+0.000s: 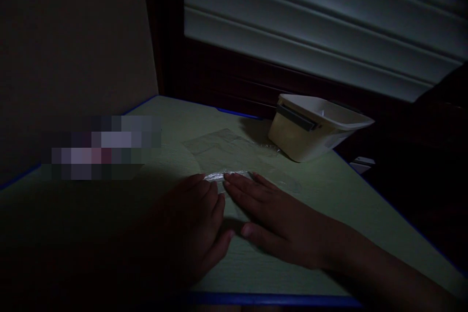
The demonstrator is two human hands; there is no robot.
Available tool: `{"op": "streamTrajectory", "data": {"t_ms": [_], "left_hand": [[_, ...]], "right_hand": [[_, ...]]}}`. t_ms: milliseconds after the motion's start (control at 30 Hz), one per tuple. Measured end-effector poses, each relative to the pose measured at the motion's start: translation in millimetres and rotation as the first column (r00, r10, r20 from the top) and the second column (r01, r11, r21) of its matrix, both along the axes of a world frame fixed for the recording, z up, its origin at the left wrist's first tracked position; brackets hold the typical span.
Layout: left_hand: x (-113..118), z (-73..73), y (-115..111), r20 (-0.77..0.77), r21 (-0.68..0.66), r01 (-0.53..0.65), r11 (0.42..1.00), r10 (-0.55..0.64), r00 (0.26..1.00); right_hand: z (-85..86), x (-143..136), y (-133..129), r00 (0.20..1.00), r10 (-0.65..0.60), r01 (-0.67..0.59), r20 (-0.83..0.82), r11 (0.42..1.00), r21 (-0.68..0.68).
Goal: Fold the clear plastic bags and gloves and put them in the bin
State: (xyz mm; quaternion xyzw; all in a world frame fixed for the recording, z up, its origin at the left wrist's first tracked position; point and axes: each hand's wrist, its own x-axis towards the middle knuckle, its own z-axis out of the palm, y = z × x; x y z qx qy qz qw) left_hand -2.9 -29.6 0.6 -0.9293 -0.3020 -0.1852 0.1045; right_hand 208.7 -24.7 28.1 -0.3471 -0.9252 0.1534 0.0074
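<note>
A thin, clear plastic sheet or bag (226, 148) lies creased on the pale green tabletop, its near part bunched into a shiny fold. My right hand (270, 204) rests palm down with fingers stretched over the right part of this fold, thumb spread toward the left. On the fold's left end are the fingertips of my left hand (204, 219). Its fingers are bent and close together, while the thumb stands apart from them. Neither thumb touches the plastic visibly. Deep shadow covers much of my left hand and forearm.
A cream plastic bin (296, 136) with a dark handle stands at the back right of the table (171, 122). A pixelated area hides something at the left. Blue edging rims the table. Behind it are a wall and pale slatted panels (292, 24).
</note>
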Motion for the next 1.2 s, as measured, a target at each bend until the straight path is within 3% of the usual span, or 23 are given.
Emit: {"op": "streamTrajectory", "data": {"t_ms": [267, 367, 467, 767, 933, 1067, 1200], "left_hand": [[1.1, 5.9, 0.7, -0.004, -0.089, -0.021, 0.996, 0.02, 1.0], [0.9, 7.6, 0.4, -0.004, -0.083, -0.024, 0.996, 0.023, 1.0], [0.3, 10.2, -0.6, -0.012, -0.088, -0.04, 0.995, 0.039, 0.999], [-1.5, 6.8, 8.3, 0.085, 0.002, 0.028, 1.0, -0.028, 0.996], [1.0, 11.1, 5.6, 0.013, -0.015, 0.075, 0.997, -0.075, 0.997], [1.6, 10.3, 2.9, -0.037, -0.109, 0.053, 0.993, -0.058, 0.998], [-1.2, 6.3, 10.5, 0.044, -0.203, 0.117, 0.972, -0.111, 0.993]], "right_hand": [[5.2, 26.0, 11.2, 0.971, -0.206, 0.2, 0.12, 0.978, 0.065], [6.7, 28.4, 13.9, 0.98, -0.197, 0.196, -0.012, 0.968, 0.157], [7.2, 25.4, 14.6, 0.957, -0.235, 0.267, -0.172, 0.943, 0.196], [-5.4, 11.7, 15.7, 0.897, -0.382, 0.388, -0.22, 0.922, -0.018], [2.4, 14.9, 11.7, 0.894, -0.347, 0.349, -0.283, 0.936, -0.046], [17.8, 21.8, 6.6, 0.919, -0.23, 0.183, -0.32, 0.968, -0.169], [23.0, 22.8, 4.5, 0.955, -0.147, 0.062, -0.259, 0.949, -0.309]]}}
